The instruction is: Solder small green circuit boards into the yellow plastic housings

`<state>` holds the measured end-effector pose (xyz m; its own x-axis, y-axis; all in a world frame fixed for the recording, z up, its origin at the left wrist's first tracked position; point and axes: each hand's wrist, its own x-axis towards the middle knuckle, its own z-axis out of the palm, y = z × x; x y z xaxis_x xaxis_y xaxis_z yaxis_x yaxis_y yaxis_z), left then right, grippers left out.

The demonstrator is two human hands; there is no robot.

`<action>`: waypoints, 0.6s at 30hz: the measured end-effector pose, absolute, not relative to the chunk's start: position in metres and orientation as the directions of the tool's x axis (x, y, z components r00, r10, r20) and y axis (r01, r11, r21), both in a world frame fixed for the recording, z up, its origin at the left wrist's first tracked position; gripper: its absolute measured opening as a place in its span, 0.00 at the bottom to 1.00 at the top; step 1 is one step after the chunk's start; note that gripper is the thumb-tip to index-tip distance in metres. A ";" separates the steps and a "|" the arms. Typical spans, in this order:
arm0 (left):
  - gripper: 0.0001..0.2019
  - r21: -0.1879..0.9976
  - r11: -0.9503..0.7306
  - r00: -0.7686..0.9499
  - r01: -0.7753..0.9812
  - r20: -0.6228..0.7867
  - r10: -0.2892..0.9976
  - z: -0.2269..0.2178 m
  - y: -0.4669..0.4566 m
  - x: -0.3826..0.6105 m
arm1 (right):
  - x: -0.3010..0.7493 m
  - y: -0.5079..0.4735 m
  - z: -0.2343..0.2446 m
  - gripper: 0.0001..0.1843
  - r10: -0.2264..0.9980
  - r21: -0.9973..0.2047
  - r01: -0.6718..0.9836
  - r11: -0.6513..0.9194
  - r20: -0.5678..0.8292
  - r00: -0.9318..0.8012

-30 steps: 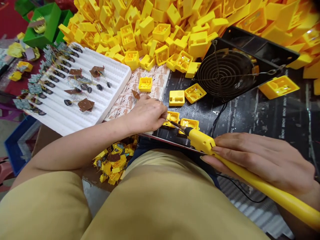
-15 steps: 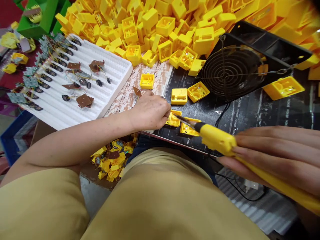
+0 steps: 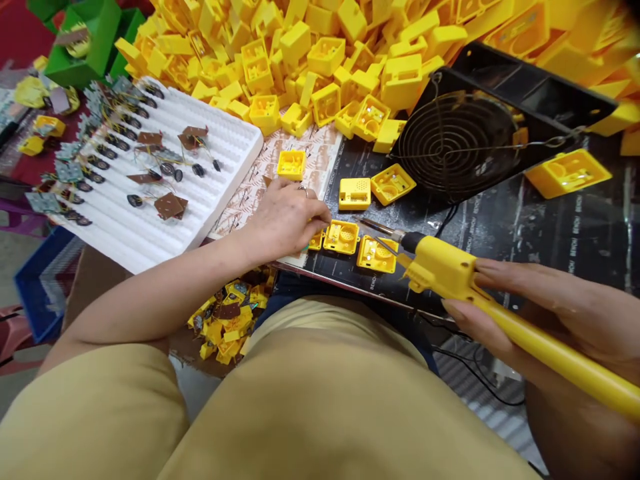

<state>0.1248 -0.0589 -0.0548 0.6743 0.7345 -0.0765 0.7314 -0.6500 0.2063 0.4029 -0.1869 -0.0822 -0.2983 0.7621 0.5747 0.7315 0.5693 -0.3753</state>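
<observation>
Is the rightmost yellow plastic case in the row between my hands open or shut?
Open: this rectangular yellow plastic case faces up, inner compartments visible.

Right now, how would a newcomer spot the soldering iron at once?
Find the black fan, upper right. Below it, the right hand holds the soldering iron by its yellow handle. Unlike the boxy yellow cases nearby, it is long, with a black collar and metal tip.
</observation>
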 end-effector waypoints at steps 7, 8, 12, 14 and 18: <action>0.12 0.156 -0.676 0.692 0.720 -0.081 0.718 -0.061 -0.055 0.135 | 0.383 -0.189 -0.078 0.05 0.800 -0.479 0.680 0.556 0.530 -0.281; 0.12 0.151 -0.672 0.687 0.725 -0.103 0.719 -0.059 -0.054 0.136 | 0.382 -0.189 -0.078 0.06 0.802 -0.469 0.690 0.551 0.525 -0.284; 0.12 0.140 -0.667 0.681 0.732 -0.178 0.710 -0.053 -0.051 0.141 | 0.378 -0.184 -0.077 0.05 0.788 -0.461 0.671 0.581 0.526 -0.321; 0.12 0.137 -0.670 0.683 0.730 -0.194 0.704 -0.051 -0.050 0.142 | 0.376 -0.178 -0.075 0.06 0.746 -0.435 0.646 0.627 0.573 -0.338; 0.11 0.123 -0.665 0.674 0.736 -0.221 0.705 -0.048 -0.049 0.145 | 0.372 -0.166 -0.066 0.11 0.599 -0.297 0.582 0.757 0.674 -0.434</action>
